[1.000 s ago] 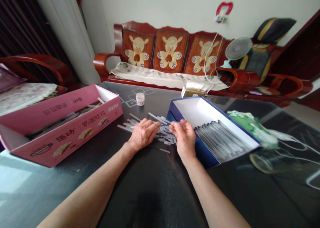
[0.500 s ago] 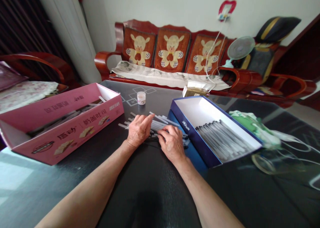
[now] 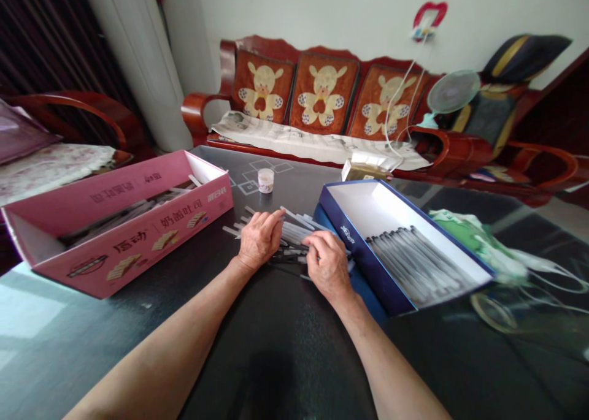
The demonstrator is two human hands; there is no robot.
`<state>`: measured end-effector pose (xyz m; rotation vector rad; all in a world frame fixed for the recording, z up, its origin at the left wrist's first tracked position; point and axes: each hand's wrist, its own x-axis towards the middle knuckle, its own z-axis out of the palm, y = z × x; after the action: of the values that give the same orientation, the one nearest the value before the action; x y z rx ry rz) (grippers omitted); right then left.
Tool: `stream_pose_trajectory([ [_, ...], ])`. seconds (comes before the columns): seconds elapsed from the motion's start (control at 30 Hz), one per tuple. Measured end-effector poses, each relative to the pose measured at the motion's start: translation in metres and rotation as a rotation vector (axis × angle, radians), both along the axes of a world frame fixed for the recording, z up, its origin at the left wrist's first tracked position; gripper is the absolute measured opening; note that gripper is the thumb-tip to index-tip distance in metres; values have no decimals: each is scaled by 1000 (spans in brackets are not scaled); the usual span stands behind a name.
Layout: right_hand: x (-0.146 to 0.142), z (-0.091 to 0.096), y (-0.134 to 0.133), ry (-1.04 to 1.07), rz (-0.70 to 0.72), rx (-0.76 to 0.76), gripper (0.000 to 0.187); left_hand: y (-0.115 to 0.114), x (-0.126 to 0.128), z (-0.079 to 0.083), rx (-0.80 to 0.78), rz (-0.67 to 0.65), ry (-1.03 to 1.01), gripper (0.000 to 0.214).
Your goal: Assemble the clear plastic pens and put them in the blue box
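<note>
A loose pile of slim translucent pen-like tubes [image 3: 294, 231], mixed with dark thin pieces, lies on the dark table between my hands. My left hand [image 3: 261, 241] rests at the pile's left side with fingers curled; whatever is in them is hidden. At the pile's right side, my right hand [image 3: 329, 260] has thumb and fingers drawn together, and I cannot make out what they hold. Just right of that hand, a blue box [image 3: 368, 248] with a white inside holds a row of grey translucent pens [image 3: 418, 263] with dark ends.
On the left stands a long pink box [image 3: 151, 242] with more slim sticks inside. A small white tub [image 3: 265, 181] sits behind the pile. Beyond the blue box lie a green-and-white plastic bag [image 3: 483, 242], cables and a tissue pack [image 3: 365, 167]. A wooden sofa [image 3: 202, 110] stands behind.
The camera view has turned slightly left, shifting the scene rightward. My right hand has drawn a little to the right, away from my left hand, which stays at the pile.
</note>
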<state>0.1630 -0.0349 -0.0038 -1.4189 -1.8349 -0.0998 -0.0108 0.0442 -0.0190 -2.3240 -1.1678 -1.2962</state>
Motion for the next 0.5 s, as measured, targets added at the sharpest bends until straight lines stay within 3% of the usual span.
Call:
stream_pose_trajectory([
  [0.13, 22, 14, -2, 99, -5, 23, 29, 0, 0, 0, 8, -25, 2, 26],
  [0.23, 35, 26, -10, 91, 14, -94, 24, -2, 0, 1, 12, -77, 21, 24],
  [0.37, 36, 34, -23, -97, 90, -306, 14, -4, 0, 3, 8, -105, 37, 22],
  [0.5, 26, 29, -32, -293, 89, -386, 14, -5, 0, 4, 1, -111, 41, 21],
])
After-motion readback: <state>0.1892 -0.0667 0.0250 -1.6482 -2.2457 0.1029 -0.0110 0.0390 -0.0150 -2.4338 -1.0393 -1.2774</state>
